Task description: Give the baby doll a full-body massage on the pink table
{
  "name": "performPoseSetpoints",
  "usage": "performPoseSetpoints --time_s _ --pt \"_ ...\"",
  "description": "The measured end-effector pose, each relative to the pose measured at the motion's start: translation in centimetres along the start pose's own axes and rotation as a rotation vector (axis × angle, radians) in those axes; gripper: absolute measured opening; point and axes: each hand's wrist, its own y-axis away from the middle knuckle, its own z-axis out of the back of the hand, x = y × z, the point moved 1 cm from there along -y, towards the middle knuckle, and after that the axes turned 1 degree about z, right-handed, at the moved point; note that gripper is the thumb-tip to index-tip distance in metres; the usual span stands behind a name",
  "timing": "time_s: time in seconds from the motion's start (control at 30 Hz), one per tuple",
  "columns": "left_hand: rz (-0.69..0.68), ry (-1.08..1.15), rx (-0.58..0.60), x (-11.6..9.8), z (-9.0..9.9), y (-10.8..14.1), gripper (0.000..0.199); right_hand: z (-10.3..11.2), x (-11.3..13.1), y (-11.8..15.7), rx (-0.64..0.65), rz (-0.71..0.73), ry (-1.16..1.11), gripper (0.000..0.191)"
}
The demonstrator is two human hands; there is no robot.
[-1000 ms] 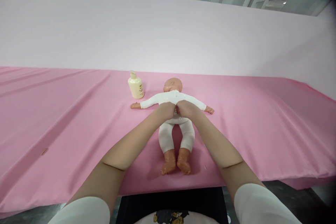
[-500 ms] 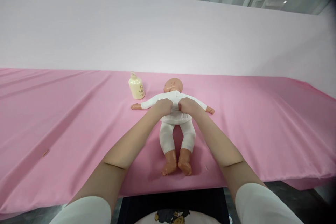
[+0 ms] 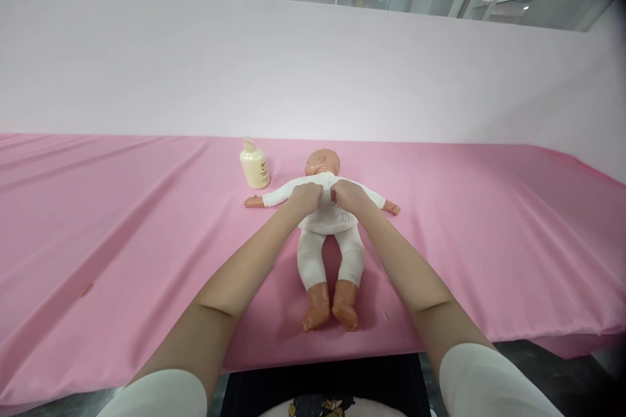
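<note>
A baby doll (image 3: 319,259) in a white top and white trousers lies on the pink cloth, its head away from me and its arms spread. My left hand (image 3: 307,199) is closed at the left side of the doll's chest, pinching the white top (image 3: 328,216). Opposite it, my right hand (image 3: 348,197) is also closed on the top, on the right side of the chest. A small gap separates my two hands. The fingertips are mostly hidden behind the knuckles.
A cream pump bottle (image 3: 255,166) stands left of the doll's head. Pink cloth (image 3: 147,228) covers the table up to a white partition (image 3: 293,71) behind. A small brownish object (image 3: 87,290) lies on the cloth at the left.
The whole view has tilted slightly, so the scene sits a little lower. My hands stay closed at the doll's chest, with my right hand very slightly closer to the left one.
</note>
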Motion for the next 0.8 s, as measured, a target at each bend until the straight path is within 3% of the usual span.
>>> performPoseSetpoints --time_s 0.1,0.33,0.5,0.67,0.8 --pt "-0.030 -0.147 0.111 -0.8 1.0 0.4 0.025 0.4 0.6 0.2 -0.005 0.007 0.029 0.023" --pt "0.006 -0.150 0.034 -1.0 1.0 0.0 0.028 -0.4 -0.2 -0.7 -0.057 0.009 0.075 0.031" --pt "-0.006 -0.154 -0.079 -0.5 -1.3 -0.9 0.032 -1.7 -0.4 -1.7 -0.082 0.009 0.108 0.032" --pt "-0.040 -0.100 -0.258 -0.1 -4.5 -1.7 0.032 -4.5 -0.9 -2.6 -0.261 -0.013 0.060 0.034" --pt "-0.044 -0.024 -0.323 0.5 -5.7 -2.2 0.029 -6.2 -1.8 -3.4 -0.379 0.011 -0.065 0.040"
